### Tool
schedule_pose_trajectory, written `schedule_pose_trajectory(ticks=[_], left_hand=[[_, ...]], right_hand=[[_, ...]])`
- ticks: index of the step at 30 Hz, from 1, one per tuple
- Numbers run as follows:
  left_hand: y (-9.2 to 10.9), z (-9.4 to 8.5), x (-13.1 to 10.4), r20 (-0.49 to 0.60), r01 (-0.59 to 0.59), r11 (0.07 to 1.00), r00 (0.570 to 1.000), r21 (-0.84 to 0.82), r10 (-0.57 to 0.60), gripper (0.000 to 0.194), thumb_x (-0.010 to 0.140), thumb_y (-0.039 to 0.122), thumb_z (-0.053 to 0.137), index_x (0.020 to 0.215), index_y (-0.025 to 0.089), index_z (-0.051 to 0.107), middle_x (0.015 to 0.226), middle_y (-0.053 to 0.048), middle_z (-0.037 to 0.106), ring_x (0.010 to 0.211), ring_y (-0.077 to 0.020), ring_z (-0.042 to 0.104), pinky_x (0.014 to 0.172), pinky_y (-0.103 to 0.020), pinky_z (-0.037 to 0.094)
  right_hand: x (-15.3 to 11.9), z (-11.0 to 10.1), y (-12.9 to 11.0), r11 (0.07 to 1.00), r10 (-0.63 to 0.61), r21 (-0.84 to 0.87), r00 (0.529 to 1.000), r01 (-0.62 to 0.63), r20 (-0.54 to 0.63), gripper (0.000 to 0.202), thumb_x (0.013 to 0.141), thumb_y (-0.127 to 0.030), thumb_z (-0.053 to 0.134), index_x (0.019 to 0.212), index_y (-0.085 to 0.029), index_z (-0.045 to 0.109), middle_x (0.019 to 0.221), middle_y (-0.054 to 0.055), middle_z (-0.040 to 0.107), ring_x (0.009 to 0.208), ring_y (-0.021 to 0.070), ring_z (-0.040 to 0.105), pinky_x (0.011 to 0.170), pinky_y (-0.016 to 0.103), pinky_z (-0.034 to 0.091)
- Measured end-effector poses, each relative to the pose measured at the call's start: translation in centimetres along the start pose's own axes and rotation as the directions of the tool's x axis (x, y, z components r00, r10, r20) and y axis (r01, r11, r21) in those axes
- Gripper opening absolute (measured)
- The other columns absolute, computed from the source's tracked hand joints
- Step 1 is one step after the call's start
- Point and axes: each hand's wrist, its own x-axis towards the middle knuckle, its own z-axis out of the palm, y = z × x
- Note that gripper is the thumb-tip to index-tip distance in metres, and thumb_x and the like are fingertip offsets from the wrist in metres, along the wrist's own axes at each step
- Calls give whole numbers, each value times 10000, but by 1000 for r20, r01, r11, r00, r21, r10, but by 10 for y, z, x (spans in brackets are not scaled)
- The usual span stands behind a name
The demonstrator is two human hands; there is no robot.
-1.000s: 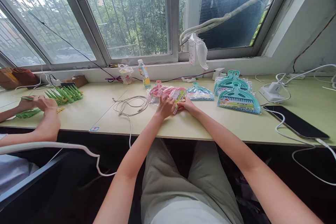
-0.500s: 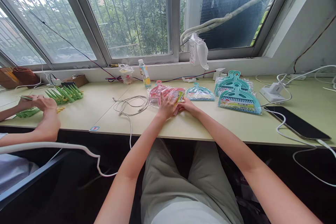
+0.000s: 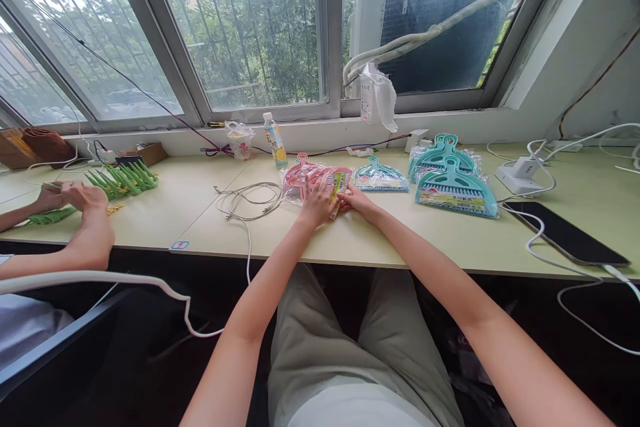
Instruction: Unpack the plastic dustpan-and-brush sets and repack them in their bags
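Pink dustpan-and-brush sets in clear wrap lie on the table in front of me. My left hand rests with fingers spread on the wrapped pink set that bears a yellow-green label. At the right edge of that set, my right hand has its fingers closed on the wrapped pink set. A small teal set lies flat just beyond my right hand. Farther right, several larger teal sets lie overlapping in clear wrap.
A coiled cable lies left of my hands. A bottle and a bagged cup stand behind. A phone and charger are at right. Another person's hands hold something by green pieces at left.
The labelled edge of the pink set has turned more upright between my hands. My hands have barely moved.
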Motion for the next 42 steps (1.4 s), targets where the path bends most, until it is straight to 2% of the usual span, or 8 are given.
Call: schedule_pose_trajectory(ticks=[5,11,17,20,23,27,33,42], left_hand=[[-2,2,0,4,1,1000,1000,-5,-1,457,917,370,493,1354,271,586,1407,-104,567,1410,-344,378,1210,-662,-31],[-2,7,-2,38,36,999,999,-4,-36,470,926,244,443,1369,345,565,1465,-54,523,1427,-303,359,1202,-672,-6],[-2,5,-1,36,35,999,999,5,-36,510,872,160,474,1330,346,603,1451,-41,535,1419,-304,371,1205,-671,0],[-2,4,-1,28,30,999,999,10,-30,455,899,208,484,1318,336,610,1435,-52,551,1410,-308,383,1205,-668,0],[0,3,-1,44,22,999,999,34,-23,399,946,360,464,1316,311,607,1458,-72,528,1421,-304,373,1211,-649,-6],[2,1,-2,97,23,996,995,91,-31,470,954,504,429,1355,301,566,1500,-71,484,1434,-291,357,1217,-633,12],[4,-1,-3,162,16,998,986,64,-26,462,974,419,420,1418,321,502,1530,-33,456,1451,-293,334,1209,-651,57],[5,1,-3,122,14,996,992,88,-25,433,996,437,370,1324,248,580,1500,-76,491,1442,-283,358,1215,-645,64]], right_hand=[[0,0,-2,999,41,11,999,-42,14,259,844,-184,664,1081,-188,561,695,11,685,542,129,650,512,221,568],[0,1,-3,998,41,48,999,-41,1,348,776,-139,717,1071,-173,536,678,25,684,512,145,649,516,252,581],[2,1,-1,999,37,19,999,-37,0,291,806,-133,679,1049,-183,526,652,11,680,529,138,653,514,233,573],[2,0,0,1000,20,17,1000,-20,8,304,809,-135,668,1078,-186,535,675,11,688,539,132,655,516,221,570],[0,-1,-1,1000,20,7,1000,-21,18,322,804,-147,671,1098,-181,545,700,27,697,555,136,662,529,220,571],[-1,-2,-2,999,32,-9,999,-31,38,394,802,-166,685,1167,-179,536,750,44,713,591,150,679,556,236,576],[0,-1,-1,999,46,7,999,-46,29,345,850,-204,662,1170,-185,533,750,42,711,595,149,678,560,234,569],[1,-1,-1,999,47,9,999,-48,5,226,884,-193,623,1101,-163,565,684,34,691,541,127,640,536,217,552]])
